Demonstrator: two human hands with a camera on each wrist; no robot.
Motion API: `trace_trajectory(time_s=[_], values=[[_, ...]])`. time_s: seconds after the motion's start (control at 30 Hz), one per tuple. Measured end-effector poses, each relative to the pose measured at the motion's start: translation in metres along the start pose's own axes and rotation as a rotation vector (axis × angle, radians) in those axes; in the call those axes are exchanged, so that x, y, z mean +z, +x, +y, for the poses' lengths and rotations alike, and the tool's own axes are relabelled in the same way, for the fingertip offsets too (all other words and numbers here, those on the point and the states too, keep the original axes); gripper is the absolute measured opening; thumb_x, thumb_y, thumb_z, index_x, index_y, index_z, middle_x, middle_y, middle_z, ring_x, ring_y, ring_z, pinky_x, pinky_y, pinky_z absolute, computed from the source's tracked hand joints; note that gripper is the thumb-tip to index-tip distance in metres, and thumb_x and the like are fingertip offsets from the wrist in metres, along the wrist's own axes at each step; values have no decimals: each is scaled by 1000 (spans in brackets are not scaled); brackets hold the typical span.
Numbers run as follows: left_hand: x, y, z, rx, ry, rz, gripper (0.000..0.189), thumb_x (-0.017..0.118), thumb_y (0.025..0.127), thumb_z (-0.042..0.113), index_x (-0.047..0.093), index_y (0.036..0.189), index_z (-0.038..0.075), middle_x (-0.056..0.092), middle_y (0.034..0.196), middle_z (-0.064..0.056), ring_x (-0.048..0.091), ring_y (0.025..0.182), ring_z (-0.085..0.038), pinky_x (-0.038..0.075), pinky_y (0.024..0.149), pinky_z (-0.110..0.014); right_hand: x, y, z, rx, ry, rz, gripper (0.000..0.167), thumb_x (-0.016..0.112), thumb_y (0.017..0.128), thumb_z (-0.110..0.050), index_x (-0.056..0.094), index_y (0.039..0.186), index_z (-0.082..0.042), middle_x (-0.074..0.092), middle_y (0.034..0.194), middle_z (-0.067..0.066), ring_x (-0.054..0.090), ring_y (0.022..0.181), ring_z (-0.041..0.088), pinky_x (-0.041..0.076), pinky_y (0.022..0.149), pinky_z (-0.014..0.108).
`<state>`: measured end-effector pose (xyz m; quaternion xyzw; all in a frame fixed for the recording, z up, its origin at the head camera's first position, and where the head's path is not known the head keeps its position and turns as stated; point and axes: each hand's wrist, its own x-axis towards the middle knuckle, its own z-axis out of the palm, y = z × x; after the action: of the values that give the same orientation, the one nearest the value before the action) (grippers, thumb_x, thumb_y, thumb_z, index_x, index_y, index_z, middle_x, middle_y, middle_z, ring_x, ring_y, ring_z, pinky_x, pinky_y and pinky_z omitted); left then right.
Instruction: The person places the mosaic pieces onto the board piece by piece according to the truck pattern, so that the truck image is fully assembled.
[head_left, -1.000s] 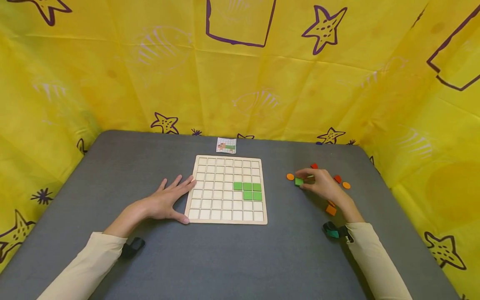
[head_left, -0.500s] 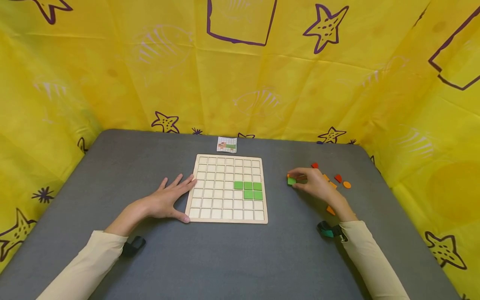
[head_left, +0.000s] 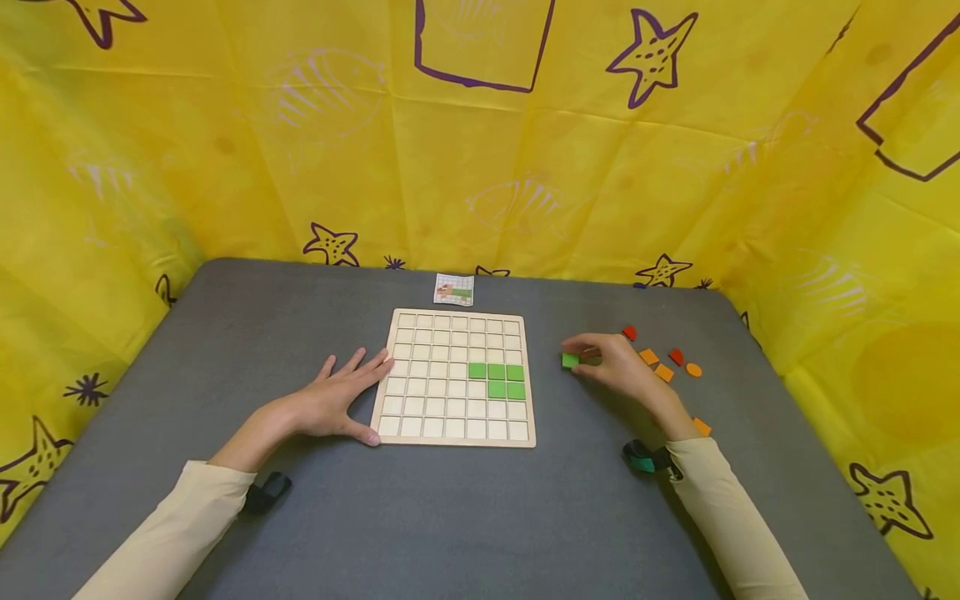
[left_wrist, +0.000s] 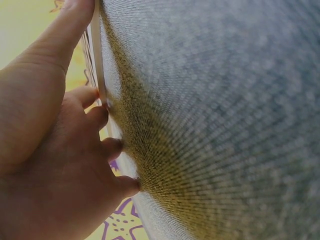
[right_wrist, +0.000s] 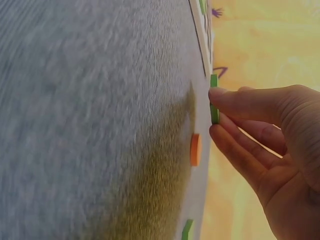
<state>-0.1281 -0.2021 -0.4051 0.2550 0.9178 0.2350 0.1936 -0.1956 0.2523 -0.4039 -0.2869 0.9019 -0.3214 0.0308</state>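
Leftward slides the right hand (head_left: 615,367), bringing a green tile (head_left: 570,361) closer to the board (head_left: 438,387) than half a second ago! It's pinched between thumb and fingertips, near the board's right edge but apart from it. Trouble? A loosening pinch could drop it short onto the table (head_left: 480,525); a crooked release could leave it tilted. Five green squares (head_left: 496,372) sit in cells at right: three across, two just nearer. Left hand (head_left: 326,408), fingers spread, touches the left edge; a shove could skid everything.
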Motion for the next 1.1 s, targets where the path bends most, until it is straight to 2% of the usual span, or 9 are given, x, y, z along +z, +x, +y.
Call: trace_trajectory(time_s=[0.33, 1.1], values=[[0, 2, 1, -1, -4, -12, 117, 81, 71, 53, 16, 158, 8, 7, 164, -14, -3, 147, -45, -9, 109, -69, 6, 7, -7, -9, 4, -4, 37, 76, 81, 3, 68, 117, 3, 71, 109, 15, 68, 98, 31, 56, 85, 45], [-1, 0, 0, -24, 0, -12, 117, 80, 70, 56, 17, 158, 9, 8, 164, -14, -2, 148, -44, -9, 109, -68, 30, 43, -36, -72, 27, -43, 38, 77, 82, 1, 68, 119, 1, 71, 113, 11, 67, 103, 25, 55, 88, 38]])
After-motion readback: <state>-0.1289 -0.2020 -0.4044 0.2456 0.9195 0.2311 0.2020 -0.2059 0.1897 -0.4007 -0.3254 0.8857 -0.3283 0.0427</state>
